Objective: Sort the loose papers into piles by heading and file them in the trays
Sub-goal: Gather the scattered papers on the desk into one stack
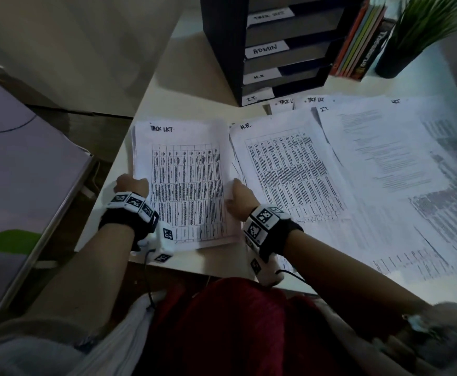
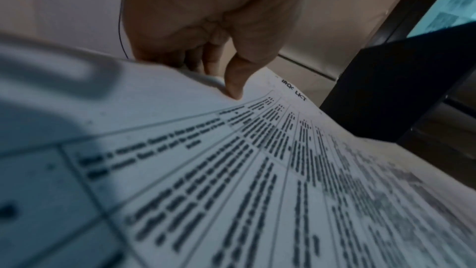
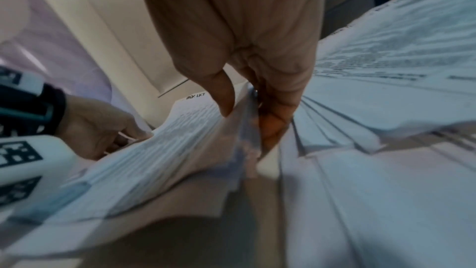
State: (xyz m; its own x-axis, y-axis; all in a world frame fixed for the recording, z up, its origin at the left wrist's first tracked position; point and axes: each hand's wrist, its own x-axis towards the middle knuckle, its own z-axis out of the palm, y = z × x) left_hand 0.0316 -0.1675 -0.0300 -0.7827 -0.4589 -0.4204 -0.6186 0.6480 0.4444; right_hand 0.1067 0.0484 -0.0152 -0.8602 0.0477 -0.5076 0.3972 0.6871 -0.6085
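Observation:
A stack of printed sheets headed "TASK LIST" (image 1: pixel 183 180) is held over the desk's left corner. My left hand (image 1: pixel 131 184) grips its left edge, thumb (image 2: pixel 233 83) on top and fingers underneath. My right hand (image 1: pixel 239 198) grips its right edge, thumb (image 3: pixel 224 97) on top, fingers (image 3: pixel 273 121) below. To the right lie a pile headed "H.R." (image 1: pixel 289 175) and a pile headed "I.T." (image 1: pixel 379 158). More "TASK LIST" sheets (image 1: pixel 314 100) peek out behind them. The black tray rack (image 1: pixel 276 50) stands at the back, with slots labelled TASK LIST, ADMIN, H.R. and I.T.
Upright books (image 1: pixel 360 42) and a potted plant (image 1: pixel 417 31) stand right of the rack. More printed sheets (image 1: pixel 439 213) cover the desk's right side. The desk (image 1: pixel 167 104) ends just left of the held stack. A grey surface (image 1: pixel 18 172) lies lower left.

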